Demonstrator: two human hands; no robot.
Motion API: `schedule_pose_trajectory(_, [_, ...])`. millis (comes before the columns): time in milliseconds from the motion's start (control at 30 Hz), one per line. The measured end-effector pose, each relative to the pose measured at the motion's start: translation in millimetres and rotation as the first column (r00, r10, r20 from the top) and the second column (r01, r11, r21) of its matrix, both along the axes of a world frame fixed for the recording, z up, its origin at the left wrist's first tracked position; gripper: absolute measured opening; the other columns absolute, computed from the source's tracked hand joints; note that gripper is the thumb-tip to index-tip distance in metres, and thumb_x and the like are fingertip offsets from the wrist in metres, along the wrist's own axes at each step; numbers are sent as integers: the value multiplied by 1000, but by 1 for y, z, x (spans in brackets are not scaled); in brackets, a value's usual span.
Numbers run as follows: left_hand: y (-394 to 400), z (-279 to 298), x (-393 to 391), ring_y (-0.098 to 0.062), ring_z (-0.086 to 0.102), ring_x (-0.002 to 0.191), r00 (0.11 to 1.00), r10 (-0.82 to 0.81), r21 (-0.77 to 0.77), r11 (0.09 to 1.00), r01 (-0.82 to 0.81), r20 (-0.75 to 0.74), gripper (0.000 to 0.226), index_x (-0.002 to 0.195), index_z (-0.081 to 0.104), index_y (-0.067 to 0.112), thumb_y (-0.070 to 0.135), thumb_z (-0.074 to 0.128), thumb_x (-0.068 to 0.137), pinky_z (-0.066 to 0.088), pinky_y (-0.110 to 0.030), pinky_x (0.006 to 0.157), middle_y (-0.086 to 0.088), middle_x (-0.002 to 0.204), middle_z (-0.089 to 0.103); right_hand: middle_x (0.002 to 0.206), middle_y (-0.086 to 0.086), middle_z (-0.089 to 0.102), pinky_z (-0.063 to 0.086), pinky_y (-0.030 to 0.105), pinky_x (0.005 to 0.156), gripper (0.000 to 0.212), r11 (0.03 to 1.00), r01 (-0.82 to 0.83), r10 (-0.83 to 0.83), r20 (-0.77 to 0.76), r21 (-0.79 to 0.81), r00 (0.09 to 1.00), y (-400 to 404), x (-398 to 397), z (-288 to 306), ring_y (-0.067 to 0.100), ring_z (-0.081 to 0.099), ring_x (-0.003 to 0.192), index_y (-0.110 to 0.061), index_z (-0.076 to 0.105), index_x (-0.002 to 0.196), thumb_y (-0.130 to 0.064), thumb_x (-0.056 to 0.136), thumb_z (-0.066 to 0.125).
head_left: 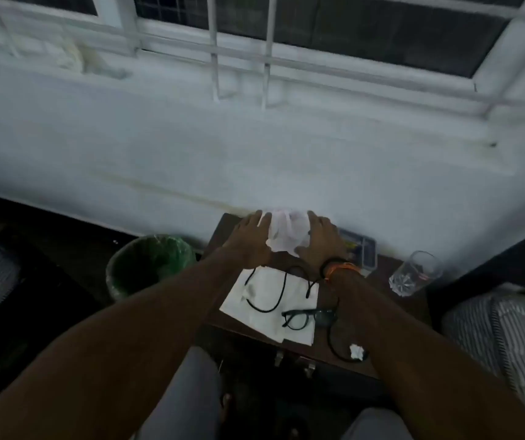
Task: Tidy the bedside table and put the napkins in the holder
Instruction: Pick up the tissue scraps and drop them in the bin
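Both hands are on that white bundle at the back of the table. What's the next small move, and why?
Probably lift the white bundle clear, keeping the left hand and right hand pressed on either side. It sits at the table's far edge against the wall, and the cable and glasses lie on the napkins nearer you. No holder is clearly visible.

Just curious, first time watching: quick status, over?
Left hand and right hand clasp white bundle, far table edge. Flat napkins still out. Black cable, glasses lying across them.
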State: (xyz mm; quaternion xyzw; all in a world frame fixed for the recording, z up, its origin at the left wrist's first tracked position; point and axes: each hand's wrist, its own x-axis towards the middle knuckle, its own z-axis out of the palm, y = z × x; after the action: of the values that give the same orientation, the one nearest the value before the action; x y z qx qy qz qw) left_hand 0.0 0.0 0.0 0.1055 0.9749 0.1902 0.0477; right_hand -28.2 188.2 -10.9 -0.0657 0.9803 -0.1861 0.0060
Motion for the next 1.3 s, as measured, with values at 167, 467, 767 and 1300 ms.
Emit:
schedule_pose_trajectory(167, [-15,-14,-6,-35,23,145,998,24,50,998,-27,58,85,150,22,6,20,65,79,29,-48,115,-15,157,24,162,16,6,29,49,113,124,996,-6,-9,169,86,986,-17,-18,-4,37,15,147,-28,3,156,-42,66,86])
schedule_pose_trajectory(467, [-35,-37,-11,-38,38,134,995,79,145,986,-87,59,76,150,25,4,9,58,82,33,-42,110,-18,150,36,136,13,43,44,41,95,69,995,-31,18,133,97,991,-22,-50,-33,37,47,120,-19,50,121,-28,61,84])
schedule_pose_trajectory(767, [-44,-35,-10,-32,46,128,995,98,215,973,-88,-34,66,144,39,5,6,57,81,37,-38,105,-15,141,47,108,18,61,48,32,75,28,998,68,-68,43,7,997,-25,-44,-17,35,59,101,-17,68,106,-15,79,64])
schedule_pose_trajectory(1300, [-55,24,-5,-25,53,123,907,392,566,717,-407,155,44,135,49,14,31,55,95,43,-38,105,-10,134,56,70,3,72,60,35,69,8,685,401,-432,105,-608,896,-24,-37,70,26,70,69,-16,71,65,-18,60,76])
